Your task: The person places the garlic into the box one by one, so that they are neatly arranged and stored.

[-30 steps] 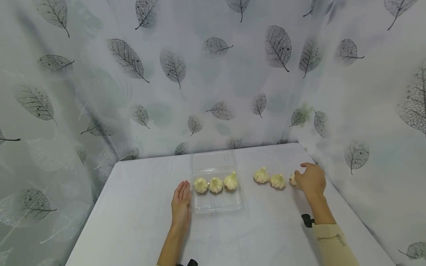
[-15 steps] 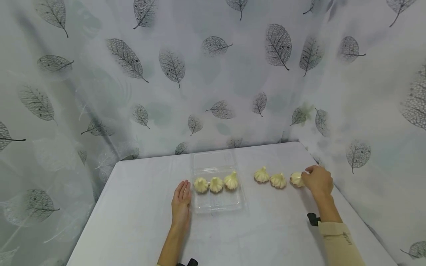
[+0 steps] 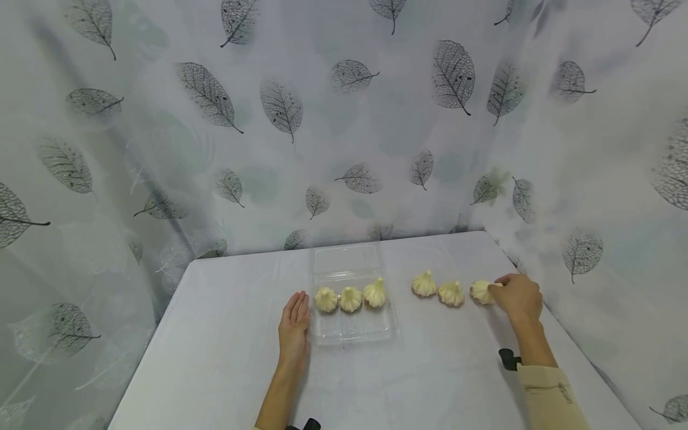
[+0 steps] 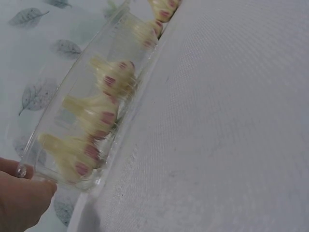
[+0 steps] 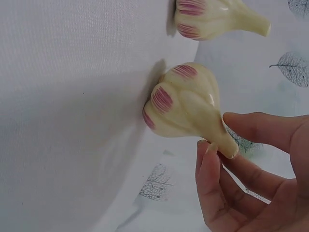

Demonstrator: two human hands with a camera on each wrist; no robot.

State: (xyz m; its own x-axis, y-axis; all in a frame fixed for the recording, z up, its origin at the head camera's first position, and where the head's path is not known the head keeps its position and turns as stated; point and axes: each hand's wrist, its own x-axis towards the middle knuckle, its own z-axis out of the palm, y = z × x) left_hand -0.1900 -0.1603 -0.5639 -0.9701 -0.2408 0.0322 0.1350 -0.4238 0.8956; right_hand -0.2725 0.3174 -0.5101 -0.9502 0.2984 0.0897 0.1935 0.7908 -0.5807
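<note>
Your right hand has slid back, seemingly pinching the end garlic bulb right of the tray; your left hand stays flat.

1. A white cloth-covered surface fills the lower half of the head view.
2. A pale curtain printed with grey skeleton leaves hangs behind the surface from nine o'clock round to three o'clock.
3. Two garlic bulbs, and, sit just beside each other at about one o'clock from the surface's middle.
</note>
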